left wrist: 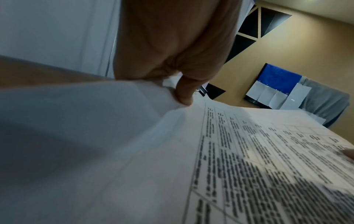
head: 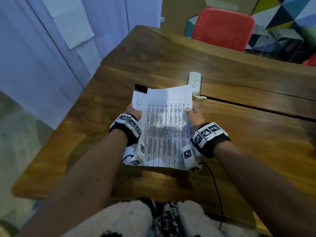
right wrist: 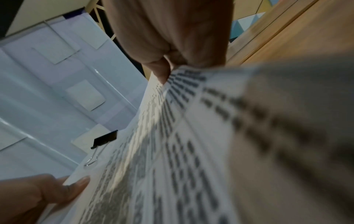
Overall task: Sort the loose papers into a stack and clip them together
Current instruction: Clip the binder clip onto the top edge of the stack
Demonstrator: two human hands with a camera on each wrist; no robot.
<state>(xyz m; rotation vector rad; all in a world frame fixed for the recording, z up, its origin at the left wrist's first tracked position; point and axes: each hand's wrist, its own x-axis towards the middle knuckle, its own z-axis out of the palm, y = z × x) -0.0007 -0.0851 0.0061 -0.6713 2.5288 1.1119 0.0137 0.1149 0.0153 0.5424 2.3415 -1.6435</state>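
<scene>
Your left hand (head: 133, 111) and right hand (head: 195, 115) each pinch a side edge of the paper stack (head: 166, 127), holding it above the wooden table (head: 256, 134). A black binder clip (head: 140, 90) grips the stack's far left corner.

The right hand (right wrist: 172, 34) fills twelve o'clock, thumb (right wrist: 160, 71) on top of the printed stack of papers (right wrist: 172, 151), pinching its edge. The sheets, covered in blurred table text, spread from centre toward five o'clock. At nine o'clock a black binder clip (right wrist: 104, 140) grips the stack's far corner. The left hand (right wrist: 38, 195) holds the opposite edge at seven o'clock. Wooden tabletop (right wrist: 306, 33) shows at two o'clock.
</scene>
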